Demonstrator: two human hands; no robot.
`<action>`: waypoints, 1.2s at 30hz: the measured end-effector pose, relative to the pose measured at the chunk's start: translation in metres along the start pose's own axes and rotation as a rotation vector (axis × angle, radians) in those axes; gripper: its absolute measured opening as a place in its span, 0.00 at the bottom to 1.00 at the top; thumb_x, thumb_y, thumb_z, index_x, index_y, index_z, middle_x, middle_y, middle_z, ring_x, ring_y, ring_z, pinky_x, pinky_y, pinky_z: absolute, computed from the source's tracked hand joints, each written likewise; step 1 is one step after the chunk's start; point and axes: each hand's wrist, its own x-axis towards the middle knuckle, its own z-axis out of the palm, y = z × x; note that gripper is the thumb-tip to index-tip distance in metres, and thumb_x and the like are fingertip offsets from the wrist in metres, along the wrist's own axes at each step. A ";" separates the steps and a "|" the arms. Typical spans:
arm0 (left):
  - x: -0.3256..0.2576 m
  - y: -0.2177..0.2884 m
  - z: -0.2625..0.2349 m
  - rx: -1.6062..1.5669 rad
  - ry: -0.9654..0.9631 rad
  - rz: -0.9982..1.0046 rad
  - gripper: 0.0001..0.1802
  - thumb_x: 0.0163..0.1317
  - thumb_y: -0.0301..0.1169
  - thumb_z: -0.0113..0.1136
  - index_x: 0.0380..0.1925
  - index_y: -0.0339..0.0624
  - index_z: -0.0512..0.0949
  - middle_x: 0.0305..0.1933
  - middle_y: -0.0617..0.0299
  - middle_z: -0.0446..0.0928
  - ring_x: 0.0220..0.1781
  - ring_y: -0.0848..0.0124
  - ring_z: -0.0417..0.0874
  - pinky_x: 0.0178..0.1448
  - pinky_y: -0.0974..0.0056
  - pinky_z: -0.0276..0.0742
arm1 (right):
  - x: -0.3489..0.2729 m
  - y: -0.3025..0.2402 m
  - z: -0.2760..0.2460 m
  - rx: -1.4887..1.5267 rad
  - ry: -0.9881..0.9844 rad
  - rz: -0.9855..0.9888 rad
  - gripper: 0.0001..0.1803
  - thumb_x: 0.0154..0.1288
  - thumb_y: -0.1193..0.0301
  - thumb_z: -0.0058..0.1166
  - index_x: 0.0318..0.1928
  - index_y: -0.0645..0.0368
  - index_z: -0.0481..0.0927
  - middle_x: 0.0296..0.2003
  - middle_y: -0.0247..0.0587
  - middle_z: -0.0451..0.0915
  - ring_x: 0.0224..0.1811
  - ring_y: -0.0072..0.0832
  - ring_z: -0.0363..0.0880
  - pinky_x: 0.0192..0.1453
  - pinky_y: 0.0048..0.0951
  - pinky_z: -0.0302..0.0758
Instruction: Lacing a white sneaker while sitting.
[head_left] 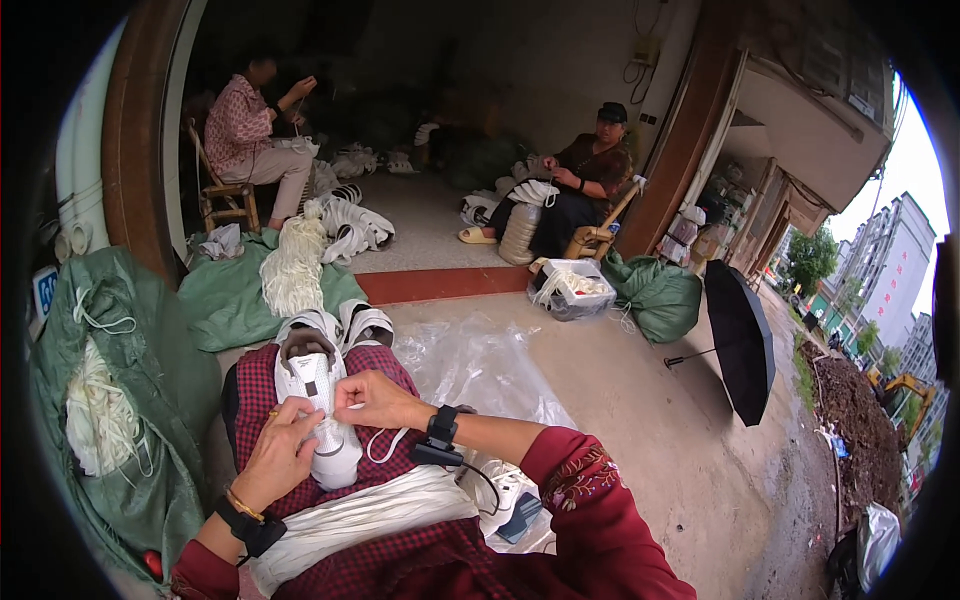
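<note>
A white sneaker point(337, 462) lies on my lap over red-and-black checked cloth, its toe toward me and its dark opening away. My left hand point(280, 452) grips the left edge of the shoe's lacing area with bent fingers. Close beside it, my right hand point(378, 402) is pinched over the lacing area. A loop of white shoelace point(386, 447) hangs below the right hand; the pinched part is hidden by the fingers. Another white shoe point(366, 326) sits just beyond my knees. Across my lap lies a thick bundle of white laces point(380, 508).
Green sacks point(120, 370) stand at the left, with a lace bundle point(295, 265) ahead. Clear plastic sheeting point(480, 370) covers ground to the right. Farther off are a plastic bin point(572, 290), an open black umbrella point(740, 340) and two seated people handling shoes or laces.
</note>
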 end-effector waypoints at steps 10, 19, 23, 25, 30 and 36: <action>0.003 -0.019 0.007 -0.121 0.044 0.084 0.22 0.56 0.20 0.64 0.53 0.31 0.80 0.53 0.49 0.75 0.54 0.52 0.80 0.58 0.55 0.77 | 0.000 -0.009 -0.013 0.107 -0.060 0.161 0.04 0.65 0.78 0.63 0.32 0.61 0.81 0.31 0.25 0.80 0.37 0.12 0.76 0.45 0.18 0.76; -0.005 -0.021 0.006 -0.158 -0.026 -0.045 0.23 0.55 0.18 0.65 0.53 0.31 0.81 0.52 0.50 0.74 0.55 0.54 0.79 0.60 0.56 0.76 | 0.007 -0.007 0.002 0.052 -0.022 0.084 0.05 0.63 0.78 0.64 0.31 0.62 0.80 0.30 0.25 0.81 0.36 0.11 0.77 0.44 0.19 0.76; -0.007 -0.018 0.006 -0.145 0.020 0.004 0.22 0.53 0.17 0.64 0.51 0.29 0.81 0.51 0.50 0.74 0.52 0.53 0.80 0.58 0.55 0.77 | -0.001 -0.010 0.003 0.048 -0.035 0.176 0.04 0.62 0.78 0.64 0.31 0.62 0.81 0.30 0.26 0.81 0.35 0.11 0.76 0.41 0.19 0.76; -0.006 -0.019 0.006 -0.144 0.018 0.002 0.22 0.53 0.17 0.64 0.52 0.29 0.81 0.51 0.51 0.74 0.52 0.53 0.80 0.58 0.55 0.77 | 0.001 -0.012 0.003 0.034 -0.015 0.186 0.04 0.62 0.78 0.64 0.31 0.62 0.81 0.30 0.26 0.81 0.35 0.11 0.76 0.40 0.19 0.76; -0.005 -0.017 0.004 -0.136 -0.032 -0.042 0.25 0.55 0.18 0.65 0.56 0.33 0.80 0.54 0.51 0.74 0.56 0.55 0.79 0.61 0.58 0.76 | 0.000 -0.006 0.006 0.005 0.058 0.120 0.04 0.62 0.77 0.64 0.30 0.63 0.81 0.29 0.27 0.81 0.33 0.11 0.76 0.37 0.19 0.75; -0.004 -0.019 0.005 -0.156 -0.038 -0.053 0.25 0.55 0.18 0.65 0.57 0.34 0.80 0.54 0.52 0.74 0.57 0.55 0.79 0.62 0.59 0.76 | 0.001 -0.012 0.008 0.060 0.041 0.174 0.05 0.63 0.76 0.64 0.30 0.63 0.82 0.29 0.26 0.81 0.33 0.11 0.75 0.36 0.19 0.74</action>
